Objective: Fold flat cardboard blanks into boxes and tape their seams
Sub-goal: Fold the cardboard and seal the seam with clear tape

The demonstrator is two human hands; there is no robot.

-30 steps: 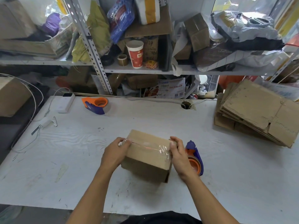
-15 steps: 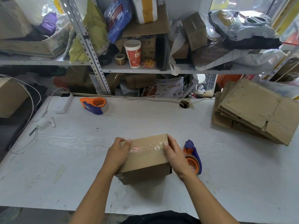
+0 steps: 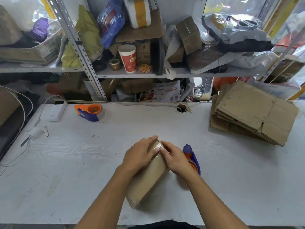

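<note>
Dead centre on the white surface, a taped cardboard box is pressed from both sides: the left hand is laid flat over its left face, the right hand along its right, fingers straight and meeting over the clear tape at the far end. A tape dispenser is seen just at the box's 3 o'clock, a second one well off at 10 o'clock, and the stack of flat blanks at 2 o'clock.
</note>
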